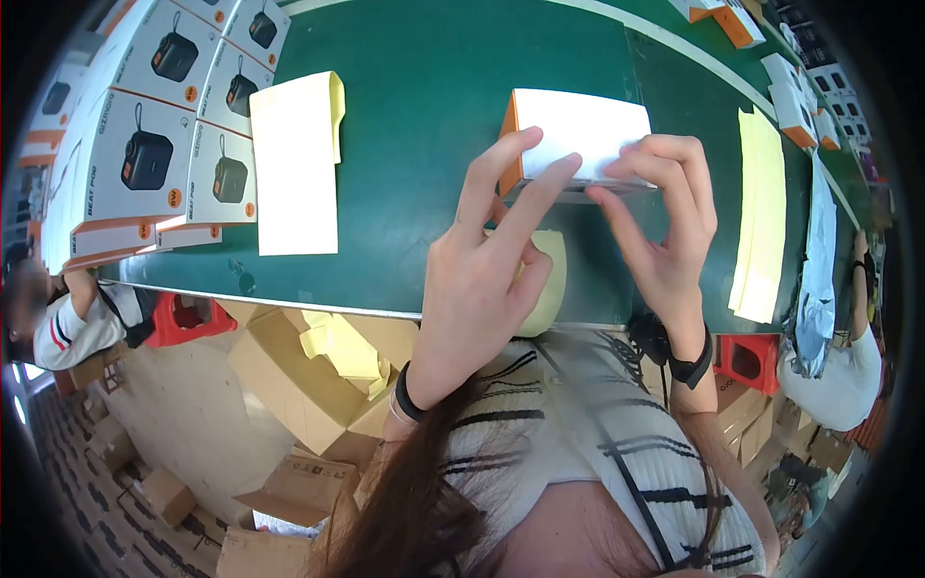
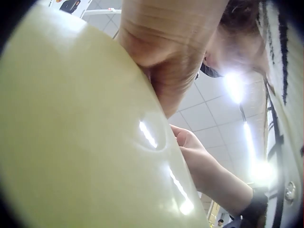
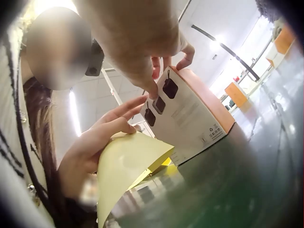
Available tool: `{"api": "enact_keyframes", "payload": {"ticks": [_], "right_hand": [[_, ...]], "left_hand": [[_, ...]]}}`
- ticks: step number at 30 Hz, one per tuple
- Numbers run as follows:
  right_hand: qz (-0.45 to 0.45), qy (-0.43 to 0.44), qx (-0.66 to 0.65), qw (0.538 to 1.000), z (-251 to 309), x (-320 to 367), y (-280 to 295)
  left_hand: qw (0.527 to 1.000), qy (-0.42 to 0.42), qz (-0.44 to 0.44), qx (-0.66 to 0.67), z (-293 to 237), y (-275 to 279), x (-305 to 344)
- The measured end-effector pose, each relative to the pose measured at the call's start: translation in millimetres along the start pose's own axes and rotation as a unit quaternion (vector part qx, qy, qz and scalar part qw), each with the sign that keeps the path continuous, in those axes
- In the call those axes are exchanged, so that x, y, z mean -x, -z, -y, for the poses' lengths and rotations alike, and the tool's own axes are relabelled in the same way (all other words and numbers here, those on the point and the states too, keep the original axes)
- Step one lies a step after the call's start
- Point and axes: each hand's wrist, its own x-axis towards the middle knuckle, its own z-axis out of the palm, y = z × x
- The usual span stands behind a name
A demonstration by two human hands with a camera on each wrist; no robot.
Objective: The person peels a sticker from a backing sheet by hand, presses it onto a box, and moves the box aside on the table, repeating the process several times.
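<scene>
A white and orange speaker box (image 1: 588, 135) sits on the green table, its printed face with small dark speakers showing in the right wrist view. My right hand (image 1: 670, 207) grips the box's near upper edge, thumb on the printed face and fingers over the top. Two fingers of my left hand (image 1: 477, 270) reach onto the box's left part. The left thumb and curled fingers hold a yellow sheet (image 1: 551, 284), which bends down below the palm. In the left wrist view the glossy sheet (image 2: 85, 123) hides much of that hand.
Stacked speaker boxes (image 1: 145, 144) stand at the left beside a yellow sheet stack (image 1: 299, 183). More yellow strips (image 1: 759, 217) and a silvery bag (image 1: 817, 270) lie at the right. An open carton (image 1: 289, 376) is below the table edge. Other people sit at both sides.
</scene>
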Motion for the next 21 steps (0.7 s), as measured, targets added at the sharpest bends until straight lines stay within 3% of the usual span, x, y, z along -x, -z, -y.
{"api": "enact_keyframes", "payload": {"ticks": [2,4,6,7,8,10,17,20,21], "right_hand": [[0.011,0.023,0.008,1.0,-7,-2,-4],[-0.068,0.001,-0.065,0.996,-20,-3,-15],[-0.042,-0.015,-0.188,0.981,-38,2,-28],[-0.051,-0.025,-0.18,0.982,-37,2,-30],[-0.078,0.024,-0.143,0.986,-46,0,-35],[-0.107,0.011,-0.166,0.98,-41,-2,-42],[-0.041,-0.081,-0.255,0.963,-30,-38,-25],[-0.104,-0.038,-0.168,0.98,-91,-76,-33],[-0.15,-0.028,-0.117,0.981,-111,-98,-25]], "left_hand": [[1.0,0.0,0.002,0.004,2,0,2],[1.0,-0.013,0.002,0.008,1,0,3],[0.999,0.006,0.019,0.027,-2,1,2],[0.999,0.006,0.019,0.041,-1,1,2],[0.998,-0.003,0.019,0.054,0,0,1],[0.998,0.012,0.024,0.056,0,5,-3],[0.994,-0.002,0.052,0.097,2,9,-6],[0.989,-0.012,0.018,0.143,9,11,-8],[0.983,0.027,-0.001,0.184,12,15,-3]]}}
